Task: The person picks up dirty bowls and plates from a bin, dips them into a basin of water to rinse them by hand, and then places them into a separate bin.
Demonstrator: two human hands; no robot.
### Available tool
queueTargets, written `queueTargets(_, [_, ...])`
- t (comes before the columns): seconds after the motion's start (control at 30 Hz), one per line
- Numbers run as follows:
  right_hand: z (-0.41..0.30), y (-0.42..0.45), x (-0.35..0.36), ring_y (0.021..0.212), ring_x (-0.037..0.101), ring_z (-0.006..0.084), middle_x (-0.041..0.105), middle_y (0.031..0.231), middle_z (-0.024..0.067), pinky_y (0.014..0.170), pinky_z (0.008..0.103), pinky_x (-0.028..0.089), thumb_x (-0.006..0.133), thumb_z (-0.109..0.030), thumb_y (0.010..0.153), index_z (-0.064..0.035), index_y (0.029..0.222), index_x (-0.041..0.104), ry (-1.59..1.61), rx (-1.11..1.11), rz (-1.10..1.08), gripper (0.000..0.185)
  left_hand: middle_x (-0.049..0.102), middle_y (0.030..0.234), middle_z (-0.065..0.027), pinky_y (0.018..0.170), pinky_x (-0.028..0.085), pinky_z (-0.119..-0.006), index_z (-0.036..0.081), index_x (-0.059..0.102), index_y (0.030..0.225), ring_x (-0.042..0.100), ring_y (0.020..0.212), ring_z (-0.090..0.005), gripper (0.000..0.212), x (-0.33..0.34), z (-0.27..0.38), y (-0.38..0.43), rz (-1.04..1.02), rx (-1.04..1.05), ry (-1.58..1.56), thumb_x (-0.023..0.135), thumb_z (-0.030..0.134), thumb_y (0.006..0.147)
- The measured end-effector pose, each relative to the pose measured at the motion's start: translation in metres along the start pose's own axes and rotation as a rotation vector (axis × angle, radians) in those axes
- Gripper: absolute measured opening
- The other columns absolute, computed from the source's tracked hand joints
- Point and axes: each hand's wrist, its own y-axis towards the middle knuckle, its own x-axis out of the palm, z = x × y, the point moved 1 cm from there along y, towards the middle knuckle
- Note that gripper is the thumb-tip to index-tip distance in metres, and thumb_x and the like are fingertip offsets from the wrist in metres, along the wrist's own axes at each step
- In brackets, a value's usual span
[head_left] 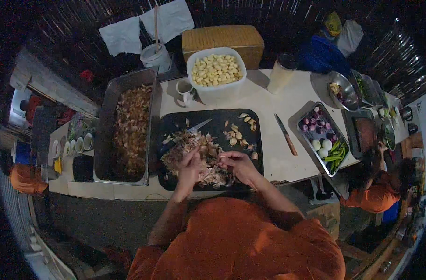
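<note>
A heap of papery garlic skins (202, 143) covers the left and middle of a black cutting board (234, 117). Over the heap's front side is my left hand (189, 172), slightly blurred; whether its fingers hold anything is unclear. My right hand (241, 168), to its right, has thumb and fingertips pinched on a small pale piece, apparently garlic (222, 157). Loose garlic cloves (235, 134) lie on the board's right part. A knife blade (200, 125) sticks out behind the skins, its handle hidden.
Behind the board stands a white tub of peeled garlic (216, 94), beside a mug (185, 87). Left is a deep metal pan (149, 168) with skins. A wooden-handled knife (286, 135) and a metal tray (306, 154) of onions and green chilies lie right. Another person (374, 197) is at far right.
</note>
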Motion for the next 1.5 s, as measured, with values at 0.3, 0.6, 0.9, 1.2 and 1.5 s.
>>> queueTargets(0.3, [0.012, 0.015, -0.014, 0.081, 0.062, 0.0120, 0.065, 0.090, 0.0056, 0.074, 0.0274, 0.054, 0.067, -0.004, 0.086, -0.0010, 0.098, 0.065, -0.586, -0.466, 0.130, 0.013, 0.040, 0.068, 0.0046, 0.049, 0.032, -0.022, 0.007, 0.050, 0.126, 0.036, 0.055, -0.0053, 0.034, 0.028, 0.004, -0.018, -0.160, -0.267, -0.176, 0.048, 0.028, 0.100])
queueTargets(0.6, [-0.001, 0.000, 0.005, 0.078, 0.061, 0.0092, 0.065, 0.086, 0.0031, 0.071, 0.0238, 0.053, 0.071, -0.006, 0.084, 0.0000, 0.093, 0.064, -0.838, -0.510, 0.232, 0.013, 0.039, 0.067, 0.0051, 0.043, 0.026, -0.019, 0.009, 0.037, 0.142, 0.033, 0.053, -0.0033, 0.047, 0.034, 0.005, -0.021, -0.117, -0.230, -0.150, 0.048, 0.027, 0.100])
queueTargets(0.9, [0.010, 0.007, 0.001, 0.091, 0.063, 0.0157, 0.065, 0.101, 0.0075, 0.081, 0.0253, 0.052, 0.064, -0.006, 0.088, 0.0006, 0.109, 0.061, 0.288, 0.030, -0.006, 0.022, 0.039, 0.068, 0.0051, 0.043, 0.028, -0.020, 0.009, 0.042, 0.139, 0.034, 0.052, -0.0042, 0.048, 0.017, -0.009, -0.012, -0.208, -0.393, -0.516, 0.055, 0.027, 0.097])
queueTargets(1.2, [0.014, 0.017, -0.013, 0.093, 0.063, 0.0174, 0.067, 0.101, 0.0081, 0.083, 0.0285, 0.050, 0.065, -0.014, 0.087, 0.0002, 0.106, 0.064, -0.025, -0.045, -0.007, 0.023, 0.036, 0.065, 0.0050, 0.050, 0.034, -0.021, 0.006, 0.049, 0.132, 0.038, 0.057, -0.0051, 0.041, 0.016, -0.009, -0.010, -0.063, -0.259, -0.478, 0.053, 0.028, 0.098])
queueTargets(1.5, [-0.081, 0.087, -0.021, 0.087, 0.061, 0.0148, 0.067, 0.096, 0.0058, 0.080, 0.0290, 0.048, 0.060, -0.010, 0.090, -0.0007, 0.105, 0.064, -0.133, -0.360, -0.144, 0.018, 0.049, 0.070, 0.0001, 0.058, 0.043, -0.032, 0.004, 0.054, 0.123, 0.048, 0.062, -0.0131, 0.032, -0.037, -0.130, 0.027, -0.190, -0.227, -0.451, 0.053, 0.021, 0.097])
